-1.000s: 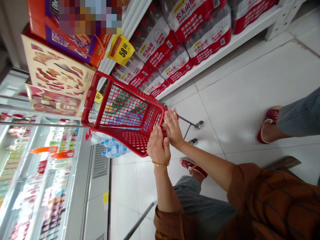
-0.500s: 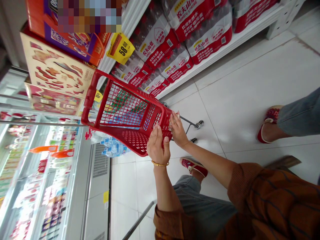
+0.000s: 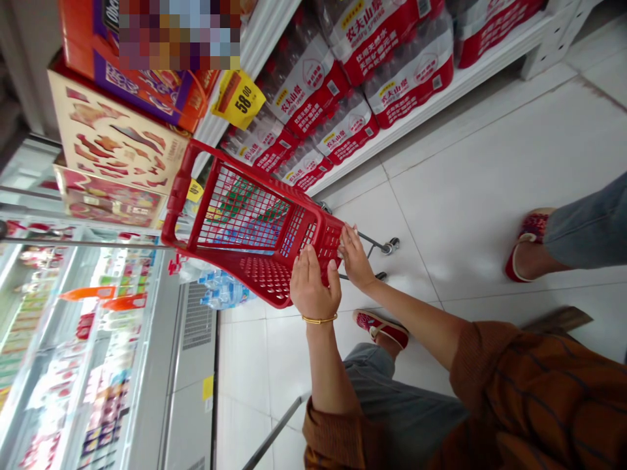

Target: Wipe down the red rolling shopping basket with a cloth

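Both hands on the near end of a red basket cart [image 3: 264, 274] in a shop aisle
The left hand [image 3: 313, 290], a gold bangle [image 3: 319, 320] at its wrist, grips the rim with fingers over the edge and thumb outside; the right hand [image 3: 355, 258] lays loosely spread fingers against the end wall just beside it. The cart stands on the tiled floor [image 3: 490, 163], its wheels [image 3: 390, 245] near the hands, below shelved packs of bottled water [image 3: 313, 85] and beside a chilled cabinet [image 3: 73, 326]
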Demonstrator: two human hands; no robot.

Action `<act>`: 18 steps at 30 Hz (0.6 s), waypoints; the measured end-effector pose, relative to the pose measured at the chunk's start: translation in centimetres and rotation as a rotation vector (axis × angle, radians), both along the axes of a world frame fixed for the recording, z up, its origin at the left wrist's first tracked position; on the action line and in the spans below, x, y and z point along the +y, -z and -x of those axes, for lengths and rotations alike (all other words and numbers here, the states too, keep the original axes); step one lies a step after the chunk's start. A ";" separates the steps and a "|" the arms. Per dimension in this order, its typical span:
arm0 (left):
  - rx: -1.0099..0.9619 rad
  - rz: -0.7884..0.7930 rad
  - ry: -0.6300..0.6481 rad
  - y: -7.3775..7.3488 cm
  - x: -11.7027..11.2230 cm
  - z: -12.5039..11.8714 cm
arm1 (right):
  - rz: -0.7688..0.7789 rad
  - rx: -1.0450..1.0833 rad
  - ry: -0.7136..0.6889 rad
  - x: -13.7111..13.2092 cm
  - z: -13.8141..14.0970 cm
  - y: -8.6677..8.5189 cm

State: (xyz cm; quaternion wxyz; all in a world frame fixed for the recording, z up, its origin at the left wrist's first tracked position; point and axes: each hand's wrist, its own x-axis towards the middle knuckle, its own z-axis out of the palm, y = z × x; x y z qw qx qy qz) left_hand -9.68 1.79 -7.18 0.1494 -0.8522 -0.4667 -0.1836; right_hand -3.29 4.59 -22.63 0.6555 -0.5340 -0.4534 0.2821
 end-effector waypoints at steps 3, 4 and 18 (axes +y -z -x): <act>-0.008 -0.002 -0.064 0.1 0.1 -0.6 | 0.031 0.007 -0.002 -0.1 0.2 -0.1; -0.009 0.001 -0.068 0.2 0.2 -0.9 | 0.038 0.011 -0.001 -0.2 0.2 -0.2; 0.010 0.142 0.020 0.4 1.8 -2.7 | -0.011 -0.030 -0.032 -0.6 0.9 -0.7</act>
